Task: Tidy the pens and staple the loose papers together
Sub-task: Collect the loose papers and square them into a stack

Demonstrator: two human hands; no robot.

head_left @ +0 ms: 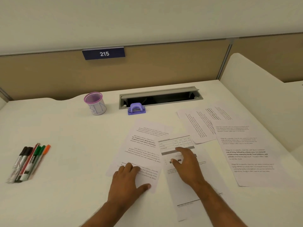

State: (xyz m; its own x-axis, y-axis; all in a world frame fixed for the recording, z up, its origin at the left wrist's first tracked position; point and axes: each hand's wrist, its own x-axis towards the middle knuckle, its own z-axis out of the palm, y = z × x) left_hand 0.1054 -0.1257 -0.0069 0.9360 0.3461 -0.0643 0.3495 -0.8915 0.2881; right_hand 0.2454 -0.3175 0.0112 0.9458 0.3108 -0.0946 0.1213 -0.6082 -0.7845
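Several printed sheets lie loose on the white desk. My left hand (129, 177) rests flat on an upside-down text sheet (144, 145), fingers spread. My right hand (186, 163) presses flat on a sheet with a table (177, 143) that overlaps the first. Two more sheets lie to the right, one at the back (201, 123) and one nearer (249, 154). A bundle of pens and markers (27, 161) lies side by side at the left. A purple-rimmed pen cup (95, 103) stands at the back, looking empty. A small purple stapler (136, 109) sits beside it.
A grey cable slot (160, 95) is set into the desk behind the stapler. A tan partition with a "215" sign (103, 53) closes the back. A white side panel (262, 89) bounds the right. Bare desk surface (73, 145) lies between pens and papers.
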